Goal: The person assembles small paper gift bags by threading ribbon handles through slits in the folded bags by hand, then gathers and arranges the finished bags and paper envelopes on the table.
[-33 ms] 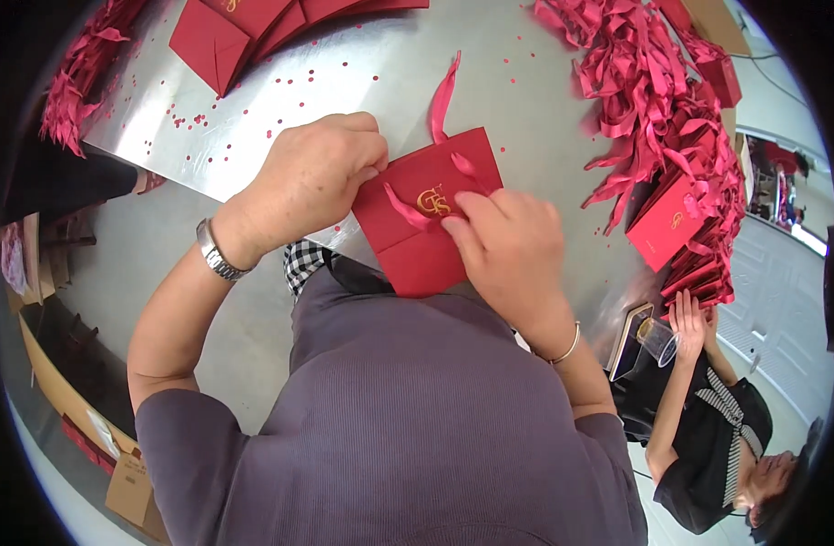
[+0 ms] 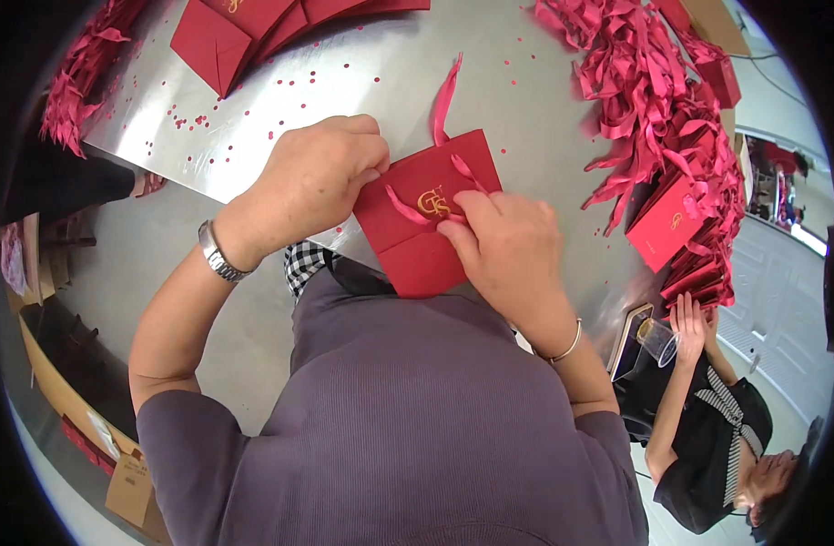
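Note:
A small red paper gift bag [image 2: 426, 259] with gold print lies flat at the near edge of the metal table, close to my body. My left hand [image 2: 330, 173] is closed at the bag's upper left corner, its fingertips partly hidden. Thumb and fingers of my right hand [image 2: 508, 241] pinch the pink ribbon handle [image 2: 406, 207] against the bag's front. Both ends of this ribbon enter the front panel, and its middle is hidden under my fingers. Another pink ribbon loop [image 2: 445, 100] sticks out past the bag's far edge onto the table.
Several flat red bags [image 2: 253, 36] fan out at the far left, with red paper dots [image 2: 198, 120] scattered before them. Beribboned bags [image 2: 658, 118] heap along the right. A co-worker's hand [image 2: 686, 326] touches that heap, beside a clear plastic cup [image 2: 658, 341].
My right hand has shifted very slightly left with the ribbon. Otherwise the bag and my left hand look nearly the same.

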The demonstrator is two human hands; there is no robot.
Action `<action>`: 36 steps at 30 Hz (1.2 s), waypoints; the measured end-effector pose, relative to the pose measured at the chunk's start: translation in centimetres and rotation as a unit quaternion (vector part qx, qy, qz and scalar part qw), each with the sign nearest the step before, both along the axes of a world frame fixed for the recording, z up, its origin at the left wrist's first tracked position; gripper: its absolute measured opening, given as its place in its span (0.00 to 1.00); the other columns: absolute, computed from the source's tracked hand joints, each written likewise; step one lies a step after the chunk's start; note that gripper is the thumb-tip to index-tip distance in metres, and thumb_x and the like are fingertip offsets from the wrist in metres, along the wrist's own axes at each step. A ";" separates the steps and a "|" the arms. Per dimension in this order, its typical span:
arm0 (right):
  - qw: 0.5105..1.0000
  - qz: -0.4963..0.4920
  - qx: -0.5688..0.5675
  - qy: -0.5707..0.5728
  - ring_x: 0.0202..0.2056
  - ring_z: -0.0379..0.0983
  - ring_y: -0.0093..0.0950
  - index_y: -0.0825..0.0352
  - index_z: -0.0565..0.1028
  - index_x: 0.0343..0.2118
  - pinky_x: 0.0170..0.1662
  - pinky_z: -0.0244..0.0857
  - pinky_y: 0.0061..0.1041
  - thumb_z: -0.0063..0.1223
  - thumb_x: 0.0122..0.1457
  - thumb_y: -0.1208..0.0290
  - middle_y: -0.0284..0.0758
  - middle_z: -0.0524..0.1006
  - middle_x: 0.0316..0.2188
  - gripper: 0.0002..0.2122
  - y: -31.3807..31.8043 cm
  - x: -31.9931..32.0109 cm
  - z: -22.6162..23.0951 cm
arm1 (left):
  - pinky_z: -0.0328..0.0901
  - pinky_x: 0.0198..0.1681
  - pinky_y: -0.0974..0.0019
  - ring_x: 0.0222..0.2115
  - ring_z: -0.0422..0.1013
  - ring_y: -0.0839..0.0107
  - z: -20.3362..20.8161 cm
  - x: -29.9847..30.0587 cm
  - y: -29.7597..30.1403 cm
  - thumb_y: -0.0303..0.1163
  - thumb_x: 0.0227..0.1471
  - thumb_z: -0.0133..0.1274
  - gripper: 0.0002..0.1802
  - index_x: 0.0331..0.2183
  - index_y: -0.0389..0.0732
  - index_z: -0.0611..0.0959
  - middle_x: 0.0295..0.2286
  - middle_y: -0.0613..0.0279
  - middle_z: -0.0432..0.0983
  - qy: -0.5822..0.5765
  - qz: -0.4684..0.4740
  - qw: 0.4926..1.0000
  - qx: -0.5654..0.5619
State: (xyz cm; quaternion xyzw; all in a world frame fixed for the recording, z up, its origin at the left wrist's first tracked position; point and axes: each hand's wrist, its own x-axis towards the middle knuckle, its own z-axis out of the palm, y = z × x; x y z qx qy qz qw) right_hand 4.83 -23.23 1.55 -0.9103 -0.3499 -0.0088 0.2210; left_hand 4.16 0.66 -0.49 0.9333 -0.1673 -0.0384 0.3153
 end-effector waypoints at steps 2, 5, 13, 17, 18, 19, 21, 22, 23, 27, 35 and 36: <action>0.985 0.027 -0.166 0.045 0.20 0.72 0.33 0.63 0.73 0.28 0.28 0.62 0.31 0.60 0.50 0.66 0.31 0.73 0.16 0.09 0.5 0.5 0.6 | 0.67 0.31 0.59 0.32 0.72 0.59 -0.2 -0.1 0.1 0.21 0.44 0.50 0.03 0.25 0.39 0.77 0.27 0.60 0.73 -0.005 -0.003 1.000 -0.005; 0.987 0.022 -0.132 0.089 0.20 0.72 0.33 0.63 0.73 0.27 0.25 0.61 0.33 0.60 0.50 0.68 0.32 0.74 0.17 0.08 0.2 1.1 0.7 | 0.67 0.32 0.59 0.33 0.71 0.58 -0.7 -0.3 0.4 0.21 0.44 0.51 0.03 0.26 0.39 0.76 0.27 0.60 0.72 -0.009 -0.005 1.000 -0.008; 0.986 0.142 0.079 -0.022 0.17 0.69 0.28 0.61 0.74 0.24 0.25 0.58 0.27 0.65 0.42 0.73 0.29 0.74 0.17 0.08 -1.0 -0.9 -1.3 | 0.66 0.32 0.59 0.33 0.70 0.58 -1.1 -0.1 0.7 0.21 0.44 0.53 0.04 0.26 0.39 0.76 0.27 0.59 0.71 -0.008 -0.018 1.000 -0.006; 0.978 0.127 0.146 0.081 0.16 0.68 0.27 0.61 0.74 0.24 0.23 0.56 0.26 0.67 0.41 0.73 0.27 0.73 0.16 0.10 -1.6 -1.6 -3.9 | 0.66 0.29 0.59 0.29 0.71 0.57 -0.9 0.1 0.5 0.21 0.43 0.53 0.04 0.25 0.39 0.76 0.26 0.59 0.72 -0.016 -0.022 0.999 -0.023; 0.978 0.123 0.152 0.075 0.16 0.67 0.26 0.61 0.74 0.25 0.23 0.56 0.26 0.67 0.41 0.72 0.27 0.71 0.15 0.10 -1.7 -1.6 -4.2 | 0.66 0.29 0.59 0.28 0.71 0.57 -0.7 0.2 0.5 0.20 0.43 0.53 0.04 0.25 0.38 0.76 0.26 0.59 0.72 -0.014 -0.024 0.999 -0.028; 0.978 0.119 0.159 0.069 0.16 0.67 0.26 0.62 0.75 0.26 0.23 0.55 0.25 0.67 0.41 0.72 0.26 0.70 0.14 0.10 -1.8 -1.7 -4.3 | 0.66 0.29 0.59 0.28 0.71 0.57 -0.7 0.3 0.4 0.20 0.43 0.53 0.04 0.25 0.38 0.76 0.26 0.59 0.72 -0.013 -0.025 0.999 -0.027; 0.983 0.101 0.136 0.074 0.16 0.67 0.25 0.62 0.76 0.28 0.23 0.55 0.25 0.67 0.41 0.71 0.26 0.69 0.13 0.11 -1.5 -1.8 -3.9 | 0.66 0.29 0.60 0.27 0.71 0.56 -0.8 0.5 0.6 0.20 0.43 0.54 0.04 0.26 0.38 0.75 0.26 0.57 0.72 0.000 -0.034 0.998 -0.045; 0.987 0.084 0.109 0.078 0.15 0.66 0.25 0.62 0.77 0.29 0.22 0.55 0.25 0.67 0.42 0.70 0.26 0.68 0.12 0.12 -1.4 -1.8 -3.8 | 0.66 0.29 0.60 0.27 0.71 0.56 -0.8 0.5 0.7 0.20 0.43 0.54 0.04 0.26 0.38 0.75 0.26 0.57 0.72 0.002 -0.035 0.998 -0.042; 0.987 0.084 0.110 0.079 0.15 0.66 0.25 0.62 0.77 0.29 0.22 0.55 0.25 0.67 0.42 0.70 0.26 0.68 0.12 0.12 -1.4 -1.8 -3.7 | 0.66 0.30 0.59 0.28 0.71 0.55 -0.9 0.5 0.7 0.21 0.43 0.52 0.03 0.25 0.38 0.76 0.26 0.57 0.72 0.008 -0.030 0.998 -0.061; 0.990 0.101 0.079 0.058 0.16 0.68 0.25 0.62 0.77 0.33 0.22 0.56 0.25 0.66 0.43 0.67 0.27 0.71 0.14 0.13 -1.4 -1.7 -3.8 | 0.66 0.31 0.57 0.28 0.71 0.52 -1.9 0.9 1.4 0.22 0.43 0.52 0.02 0.25 0.37 0.76 0.27 0.54 0.72 -0.023 0.040 0.992 -0.117; 0.989 0.098 0.096 0.056 0.17 0.70 0.26 0.61 0.79 0.30 0.23 0.59 0.25 0.67 0.42 0.68 0.29 0.75 0.17 0.11 -1.5 -1.7 -4.1 | 0.67 0.32 0.62 0.28 0.74 0.59 -2.1 3.0 4.4 0.28 0.48 0.54 0.06 0.29 0.37 0.81 0.28 0.54 0.76 -0.113 0.287 0.946 -0.100; 0.987 0.104 0.110 0.047 0.17 0.69 0.25 0.60 0.78 0.31 0.22 0.57 0.25 0.66 0.43 0.67 0.28 0.74 0.16 0.11 -1.6 -1.7 -4.5 | 0.67 0.32 0.62 0.28 0.74 0.59 -2.4 3.0 4.0 0.28 0.48 0.54 0.06 0.29 0.37 0.81 0.28 0.54 0.76 -0.113 0.286 0.946 -0.099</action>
